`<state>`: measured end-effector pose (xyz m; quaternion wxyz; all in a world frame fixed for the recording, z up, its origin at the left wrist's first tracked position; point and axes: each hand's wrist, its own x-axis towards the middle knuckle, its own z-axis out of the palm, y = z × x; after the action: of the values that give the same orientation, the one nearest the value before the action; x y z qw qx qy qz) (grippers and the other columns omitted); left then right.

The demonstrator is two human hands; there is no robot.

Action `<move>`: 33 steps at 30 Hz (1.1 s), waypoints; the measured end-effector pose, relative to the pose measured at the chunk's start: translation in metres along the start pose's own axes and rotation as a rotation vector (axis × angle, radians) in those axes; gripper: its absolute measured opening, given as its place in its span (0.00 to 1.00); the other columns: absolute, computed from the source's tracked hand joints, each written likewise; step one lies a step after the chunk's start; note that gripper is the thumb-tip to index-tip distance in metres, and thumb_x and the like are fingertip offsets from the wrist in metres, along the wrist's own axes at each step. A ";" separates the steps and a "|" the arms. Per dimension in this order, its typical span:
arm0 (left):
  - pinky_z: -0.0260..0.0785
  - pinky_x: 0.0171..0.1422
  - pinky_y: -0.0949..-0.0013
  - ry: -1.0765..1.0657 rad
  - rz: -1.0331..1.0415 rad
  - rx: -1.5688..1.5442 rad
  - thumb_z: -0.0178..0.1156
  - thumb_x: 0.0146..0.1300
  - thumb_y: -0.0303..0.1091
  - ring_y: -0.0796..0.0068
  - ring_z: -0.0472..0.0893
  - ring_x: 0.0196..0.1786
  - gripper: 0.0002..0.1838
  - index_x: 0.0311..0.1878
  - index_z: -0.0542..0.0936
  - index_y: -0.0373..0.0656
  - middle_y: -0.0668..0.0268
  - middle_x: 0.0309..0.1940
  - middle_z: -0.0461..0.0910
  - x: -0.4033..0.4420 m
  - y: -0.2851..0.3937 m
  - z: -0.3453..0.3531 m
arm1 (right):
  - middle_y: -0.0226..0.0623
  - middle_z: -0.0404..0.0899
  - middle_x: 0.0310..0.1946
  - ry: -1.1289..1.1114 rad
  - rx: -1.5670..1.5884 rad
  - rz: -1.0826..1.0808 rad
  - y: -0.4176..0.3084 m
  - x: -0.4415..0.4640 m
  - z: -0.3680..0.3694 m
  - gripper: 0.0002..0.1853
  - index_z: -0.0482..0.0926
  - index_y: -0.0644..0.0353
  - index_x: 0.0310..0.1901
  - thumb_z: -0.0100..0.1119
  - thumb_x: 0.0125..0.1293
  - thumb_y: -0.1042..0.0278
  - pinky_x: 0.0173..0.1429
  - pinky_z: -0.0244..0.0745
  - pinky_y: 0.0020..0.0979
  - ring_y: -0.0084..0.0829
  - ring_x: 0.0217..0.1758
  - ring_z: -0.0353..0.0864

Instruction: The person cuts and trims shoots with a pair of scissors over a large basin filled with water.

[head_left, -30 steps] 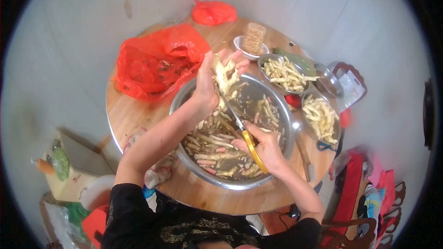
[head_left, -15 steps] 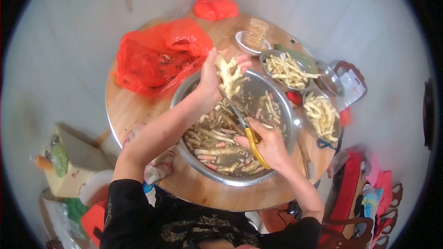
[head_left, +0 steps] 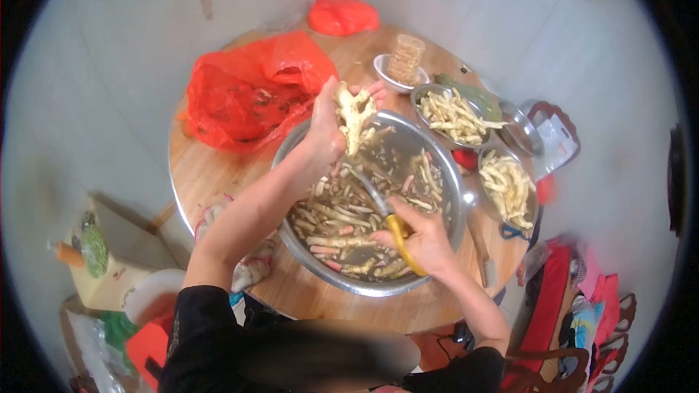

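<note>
My left hand (head_left: 326, 122) holds a pale, branching ginger root (head_left: 355, 119) above the far rim of a large metal basin (head_left: 457, 227). Its fingers cup the root from behind. Yellow-handled scissors (head_left: 400, 231) are in my right hand (head_left: 424, 239), over the basin's right half. Their blades point up and left, ending just below the root and apart from it. Murky water fills the basin, with many ginger pieces (head_left: 342, 240) floating in it, some with pink stems. My right fingers wrap round the handles.
A red plastic bag (head_left: 255, 91) lies at the back left. On the right are two metal bowls of pale ginger pieces (head_left: 453, 115) (head_left: 508, 188), a white bowl (head_left: 393, 80) with a clear container, and a brush (head_left: 483, 255). A cloth (head_left: 255, 262) lies at the table's near left edge.
The ginger root has turned a little in my left hand and shifted slightly left. The scissor blades have dropped away from its base and sit lower now.
</note>
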<state>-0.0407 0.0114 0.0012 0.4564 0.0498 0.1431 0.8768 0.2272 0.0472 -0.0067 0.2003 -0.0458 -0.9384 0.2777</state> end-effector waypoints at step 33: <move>0.79 0.42 0.69 -0.040 -0.257 0.151 0.56 0.74 0.32 0.72 0.83 0.44 0.11 0.55 0.78 0.41 0.60 0.48 0.84 -0.028 -0.013 0.000 | 0.43 0.83 0.28 0.239 0.010 0.181 0.032 0.041 -0.007 0.33 0.78 0.71 0.61 0.80 0.58 0.60 0.39 0.78 0.29 0.24 0.30 0.81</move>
<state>-0.0140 -0.0048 -0.0014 0.5626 0.0829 0.2048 0.7966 0.1922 0.0856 -0.0042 0.2850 -0.1620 -0.8986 0.2916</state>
